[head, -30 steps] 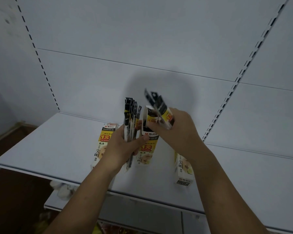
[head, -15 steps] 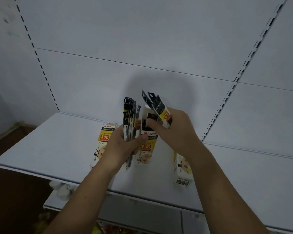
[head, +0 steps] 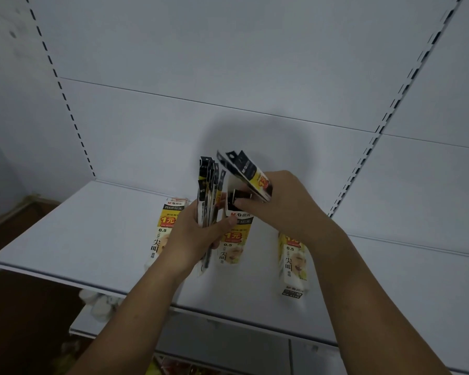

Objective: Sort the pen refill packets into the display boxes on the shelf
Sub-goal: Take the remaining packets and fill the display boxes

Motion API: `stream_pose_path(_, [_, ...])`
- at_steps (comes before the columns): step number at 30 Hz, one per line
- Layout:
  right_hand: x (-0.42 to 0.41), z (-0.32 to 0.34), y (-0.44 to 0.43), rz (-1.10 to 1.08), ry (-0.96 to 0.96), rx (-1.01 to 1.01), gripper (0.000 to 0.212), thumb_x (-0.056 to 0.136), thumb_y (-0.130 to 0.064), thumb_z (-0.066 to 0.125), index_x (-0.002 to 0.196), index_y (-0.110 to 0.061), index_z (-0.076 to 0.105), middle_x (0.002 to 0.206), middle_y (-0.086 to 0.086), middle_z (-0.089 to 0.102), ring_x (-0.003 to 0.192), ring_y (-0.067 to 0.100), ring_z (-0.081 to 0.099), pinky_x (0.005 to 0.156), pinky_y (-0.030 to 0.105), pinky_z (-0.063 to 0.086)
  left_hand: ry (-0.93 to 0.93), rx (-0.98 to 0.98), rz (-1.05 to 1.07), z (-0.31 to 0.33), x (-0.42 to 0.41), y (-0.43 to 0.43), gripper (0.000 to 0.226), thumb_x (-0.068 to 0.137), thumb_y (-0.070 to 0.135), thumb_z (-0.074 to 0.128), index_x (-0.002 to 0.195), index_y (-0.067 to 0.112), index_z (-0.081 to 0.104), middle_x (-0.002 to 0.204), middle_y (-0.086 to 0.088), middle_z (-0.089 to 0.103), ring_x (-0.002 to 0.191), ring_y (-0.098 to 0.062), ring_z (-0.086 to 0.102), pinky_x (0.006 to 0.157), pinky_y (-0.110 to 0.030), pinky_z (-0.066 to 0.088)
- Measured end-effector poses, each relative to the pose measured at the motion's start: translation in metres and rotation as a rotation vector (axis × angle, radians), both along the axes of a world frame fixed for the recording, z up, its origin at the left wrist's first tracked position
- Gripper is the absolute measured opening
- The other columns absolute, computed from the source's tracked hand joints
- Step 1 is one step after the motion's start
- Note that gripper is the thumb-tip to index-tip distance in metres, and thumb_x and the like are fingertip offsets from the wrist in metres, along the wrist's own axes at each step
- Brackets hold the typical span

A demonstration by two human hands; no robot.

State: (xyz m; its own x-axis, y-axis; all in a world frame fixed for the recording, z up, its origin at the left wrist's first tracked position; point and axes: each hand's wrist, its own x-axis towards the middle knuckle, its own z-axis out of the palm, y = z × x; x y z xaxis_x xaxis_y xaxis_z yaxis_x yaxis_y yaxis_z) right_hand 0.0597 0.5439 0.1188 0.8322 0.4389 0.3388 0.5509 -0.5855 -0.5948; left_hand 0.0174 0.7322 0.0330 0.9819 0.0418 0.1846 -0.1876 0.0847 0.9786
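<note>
Nearest, two bare forearms reach up from the bottom edge, over a lower shelf (head: 228, 345) whose front lip shows beneath them. Above it is the white shelf (head: 79, 234), its front edge running from the left side down toward the right. The left hand (head: 195, 239) is held over this shelf, its fingers (head: 224, 223) curled tight round a bundle of pen refill packets (head: 207, 190). The bundle stands nearly upright, black hang-tabs at the top and lower ends poking out beneath the palm. Just beside it, a little higher, the right hand (head: 287, 207) grips a smaller fan of packets (head: 251, 174), tilted so the tabs lean to the left. Its fingertips are at the open top of the middle display box (head: 234, 239), though whether they touch the flap I cannot tell. Three yellow and white boxes sit on the shelf beyond the hands. The left display box (head: 165, 226) is partly hidden by the left wrist, the middle one shows between the two hands, and the right display box (head: 293, 263) is just beside the right forearm, apart from the others. Farthest back rises the plain grey back panel (head: 228, 63), with slotted uprights (head: 63, 90) at either side.
</note>
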Motion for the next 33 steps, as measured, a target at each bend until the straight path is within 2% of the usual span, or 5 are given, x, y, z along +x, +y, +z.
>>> stream_pose_path(11, [0.006,0.01,0.004,-0.013,-0.051,-0.253,0.025,0.095,-0.029,0.072,0.079,-0.037,0.054,0.073,-0.014,0.06,0.062,0.003,0.059,0.055,0.019,0.04,0.004,0.016,-0.006,0.001,0.0,0.0,0.018,0.089,0.016,0.08,0.105,0.015,0.072,0.066,0.002,0.065,0.058,-0.017,0.055,0.057,-0.036,0.048])
stream_pose_path(16, [0.009,0.002,0.007,0.038,-0.045,-0.289,0.026,0.1,-0.027,0.067,0.125,-0.033,0.063,0.079,-0.021,0.054,0.066,-0.006,0.056,0.058,0.014,0.035,0.014,0.019,0.005,0.001,0.001,0.0,0.014,0.089,0.015,0.08,0.101,0.016,0.072,0.066,0.001,0.064,0.058,-0.018,0.056,0.059,-0.037,0.049])
stream_pose_path(21, [0.007,0.005,0.005,0.049,-0.026,-0.247,0.025,0.096,-0.025,0.07,0.098,-0.042,0.052,0.077,-0.02,0.057,0.068,-0.005,0.058,0.059,0.015,0.04,0.006,0.018,-0.002,0.001,0.0,-0.001,0.014,0.089,0.014,0.08,0.101,0.016,0.072,0.064,-0.002,0.061,0.057,-0.02,0.053,0.057,-0.036,0.048])
stream_pose_path(26, [-0.001,0.005,-0.004,-0.016,0.04,0.194,0.025,0.099,-0.039,0.067,0.085,-0.021,0.059,0.072,-0.006,0.06,0.059,0.01,0.053,0.057,0.022,0.046,0.013,-0.017,-0.015,0.003,-0.001,-0.001,0.02,0.088,0.015,0.081,0.105,0.014,0.072,0.067,-0.001,0.066,0.058,-0.019,0.054,0.057,-0.036,0.046])
stream_pose_path(33, [-0.01,0.006,-0.005,-0.016,0.259,0.701,0.02,0.107,-0.019,0.045,0.099,-0.008,0.059,0.077,0.012,0.053,0.057,0.024,0.04,0.046,0.03,0.036,0.033,0.023,-0.013,0.008,-0.003,-0.004,0.016,0.09,0.014,0.079,0.104,0.015,0.071,0.07,0.003,0.07,0.057,-0.011,0.058,0.059,-0.036,0.048])
